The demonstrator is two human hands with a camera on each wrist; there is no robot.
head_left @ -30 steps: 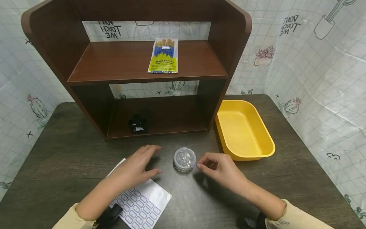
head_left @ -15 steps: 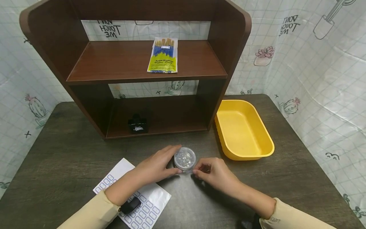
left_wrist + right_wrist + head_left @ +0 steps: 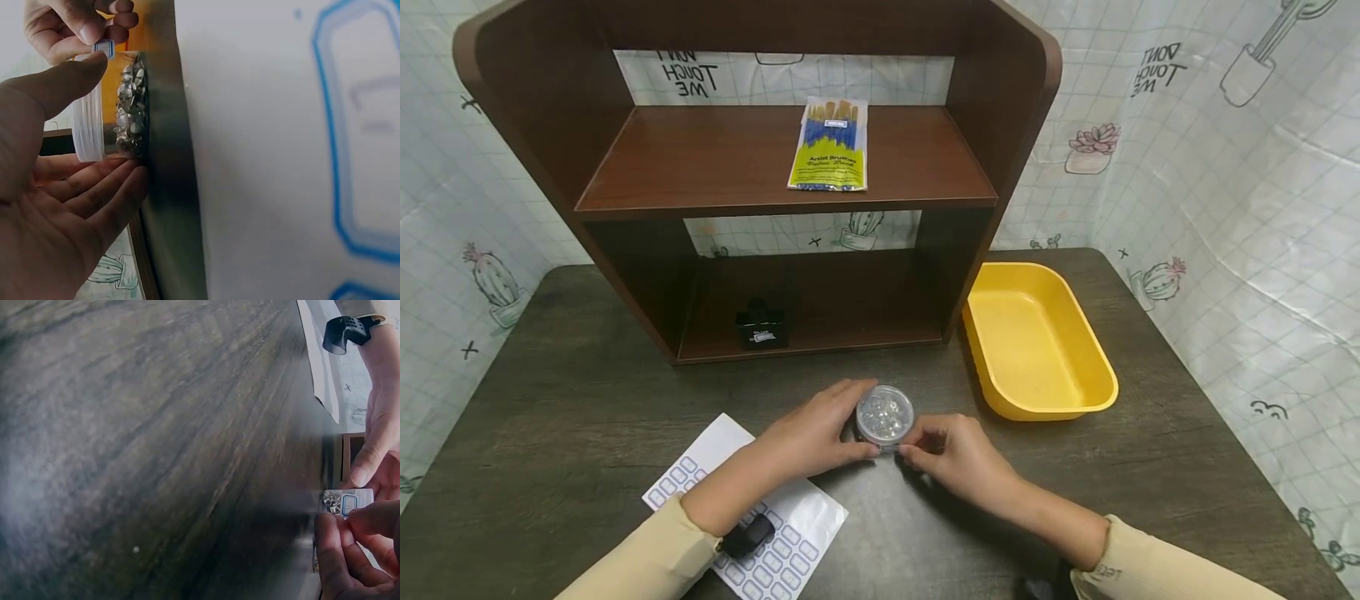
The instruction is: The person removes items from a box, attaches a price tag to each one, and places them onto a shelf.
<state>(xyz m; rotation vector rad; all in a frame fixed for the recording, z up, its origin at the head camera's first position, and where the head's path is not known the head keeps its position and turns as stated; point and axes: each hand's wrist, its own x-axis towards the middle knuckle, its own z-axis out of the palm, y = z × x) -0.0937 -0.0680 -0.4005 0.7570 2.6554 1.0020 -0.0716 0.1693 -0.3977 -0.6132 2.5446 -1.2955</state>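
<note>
A small round clear jar point(image 3: 885, 415) with a clear lid stands on the table, holding small shiny silver pieces that look like thumbtacks. My left hand point(image 3: 820, 427) holds it from the left, thumb at the near side and fingers point(image 3: 112, 194) round the far side. At the jar's near right side my right hand point(image 3: 958, 454) pinches a small blue-bordered label sticker point(image 3: 104, 48) between thumb and fingertips. The sticker point(image 3: 349, 504) lies against the jar's side wall in the right wrist view, close to my left thumb.
A sheet of label stickers point(image 3: 782, 542) lies under my left forearm. Behind the jar stands a brown shelf unit point(image 3: 786, 208) with a pack of artist brushes point(image 3: 830, 150) and a black box point(image 3: 762, 327). A yellow tray point(image 3: 1037, 342) sits at the right.
My left hand has moved right from over the sticker sheet and taken hold of the jar. My right hand has brought the label sticker down and left to the jar's near side.
</note>
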